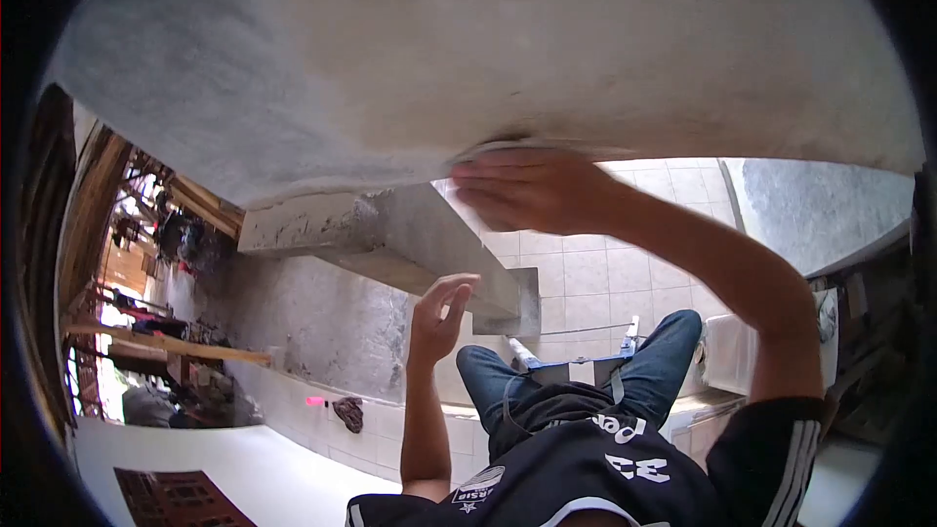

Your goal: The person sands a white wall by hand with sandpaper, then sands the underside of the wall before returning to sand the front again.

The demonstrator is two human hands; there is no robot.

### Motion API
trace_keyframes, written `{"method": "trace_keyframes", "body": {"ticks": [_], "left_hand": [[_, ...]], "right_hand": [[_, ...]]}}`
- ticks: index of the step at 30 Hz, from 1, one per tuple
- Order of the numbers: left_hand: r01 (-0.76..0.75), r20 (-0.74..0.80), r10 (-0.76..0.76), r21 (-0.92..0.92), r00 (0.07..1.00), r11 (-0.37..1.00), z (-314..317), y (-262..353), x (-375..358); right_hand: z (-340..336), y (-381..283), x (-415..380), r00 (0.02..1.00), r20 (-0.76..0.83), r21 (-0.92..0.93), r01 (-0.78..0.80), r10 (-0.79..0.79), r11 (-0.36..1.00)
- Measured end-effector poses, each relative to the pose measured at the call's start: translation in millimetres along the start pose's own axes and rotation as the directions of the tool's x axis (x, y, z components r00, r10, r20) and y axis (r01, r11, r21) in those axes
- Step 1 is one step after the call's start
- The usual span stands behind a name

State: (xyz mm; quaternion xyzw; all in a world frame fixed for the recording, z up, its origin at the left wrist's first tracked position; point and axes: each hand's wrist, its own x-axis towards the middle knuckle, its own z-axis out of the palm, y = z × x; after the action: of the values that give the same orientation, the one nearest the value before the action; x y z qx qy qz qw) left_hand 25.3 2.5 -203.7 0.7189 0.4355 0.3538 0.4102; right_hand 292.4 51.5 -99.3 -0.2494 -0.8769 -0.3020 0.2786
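Observation:
Pressed flat against the underside edge of a large grey plastered surface (468, 49) is my right hand (527, 190), slightly blurred. A thin pale edge shows between its fingers and the plaster; what this object is I cannot make out. My left hand (444, 317) is raised lower down, near a grey concrete beam (429, 224). Its fingers are curved with a gap to the thumb, and nothing is between them.
Below are my legs in jeans (664, 361), beside a blue and white frame (576, 369). Pale floor tiles (625, 263) lie beneath. A dark bundle (348, 414) and pink item (315, 401) lie at lower left. A wooden plank (176, 344) and clutter are farther left.

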Motion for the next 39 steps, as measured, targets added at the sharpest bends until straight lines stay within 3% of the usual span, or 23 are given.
{"method": "trace_keyframes", "body": {"ticks": [3, 6, 9, 10, 11, 15, 17, 18, 19, 20, 23, 26, 28, 29, 31, 33, 34, 36, 39], "left_hand": [[0.178, -0.026, -0.176, 0.101, 0.984, 0.979, -22, -32, -44], [0.311, -0.069, -0.309, 0.007, 0.948, 0.951, -26, -85, -76], [0.277, -0.062, -0.274, 0.051, 0.960, 0.959, -8, -107, -58], [0.250, -0.044, -0.248, 0.062, 0.968, 0.966, 1, -108, -46], [0.230, -0.038, -0.230, -0.010, 0.973, 0.973, 12, -107, -35], [0.311, -0.021, -0.311, 0.077, 0.950, 0.947, -2, -149, -59], [0.513, -0.154, -0.491, 0.168, 0.857, 0.842, -22, -201, -117], [0.592, -0.179, -0.567, 0.320, 0.804, 0.739, -32, -237, -154], [0.634, -0.197, -0.603, 0.276, 0.773, 0.722, -39, -265, -191], [0.725, -0.203, -0.698, 0.262, 0.686, 0.637, -41, -254, -209], [0.802, -0.220, -0.771, 0.153, 0.598, 0.578, -31, -279, -234], [0.837, -0.153, -0.831, -0.037, 0.535, 0.546, -8, -312, -221], [0.840, -0.098, -0.855, -0.157, 0.510, 0.519, 0, -298, -196], [0.833, -0.075, -0.838, -0.096, 0.540, 0.546, -3, -286, -191], [0.790, -0.122, -0.802, -0.142, 0.584, 0.597, -10, -283, -205], [0.771, -0.181, -0.774, -0.101, 0.607, 0.629, -18, -284, -231], [0.802, -0.202, -0.796, -0.071, 0.571, 0.593, -20, -290, -249], [0.861, -0.238, -0.834, 0.012, 0.497, 0.509, -27, -304, -277], [0.882, -0.120, -0.876, -0.007, 0.467, 0.471, -19, -322, -269]], "right_hand": [[-42, 15, -43, 0.990, 0.142, -0.052, 0.032, -0.024, 0.998], [-39, 16, -39, 0.984, 0.174, -0.111, 0.053, -0.034, 0.992], [-1, -1, -10, 0.995, 0.061, 0.059, -0.076, 0.072, 0.995], [14, -4, 7, 0.999, 0.026, -0.127, 0.047, -0.044, 0.991], [23, -9, 23, 1.000, -0.003, -0.064, 0.012, -0.013, 0.998], [4, -1, -5, 0.999, 0.028, 0.009, 0.016, -0.016, 1.000], [-32, 9, -38, 0.992, 0.128, -0.002, -0.015, 0.016, 1.000], [-43, 14, -56, 0.983, 0.184, -0.110, 0.040, -0.019, 0.993], [-51, 14, -60, 0.978, 0.208, -0.151, 0.047, -0.015, 0.987], [-55, 14, -60, 0.973, 0.232, -0.188, 0.052, -0.007, 0.981], [-25, 3, -42, 0.993, 0.115, -0.147, -0.020, 0.037, 0.989], [21, -14, -1, 0.997, -0.022, -0.058, -0.072, 0.070, 0.996], [13, -13, 4, 0.998, 0.018, -0.105, -0.061, 0.063, 0.993], [9, -8, -6, 0.998, 0.033, -0.095, -0.044, 0.048, 0.995], [-11, 2, -31, 0.995, 0.091, -0.001, -0.043, 0.043, 0.999], [-42, 13, -55, 0.978, 0.209, -0.125, 0.039, -0.013, 0.991], [-46, 17, -62, 0.970, 0.242, -0.151, 0.063, -0.025, 0.987], [-34, 14, -54, 0.987, 0.160, -0.141, 0.043, -0.020, 0.989], [-7, -3, -24, 0.997, 0.067, -0.061, -0.038, 0.042, 0.997]]}}
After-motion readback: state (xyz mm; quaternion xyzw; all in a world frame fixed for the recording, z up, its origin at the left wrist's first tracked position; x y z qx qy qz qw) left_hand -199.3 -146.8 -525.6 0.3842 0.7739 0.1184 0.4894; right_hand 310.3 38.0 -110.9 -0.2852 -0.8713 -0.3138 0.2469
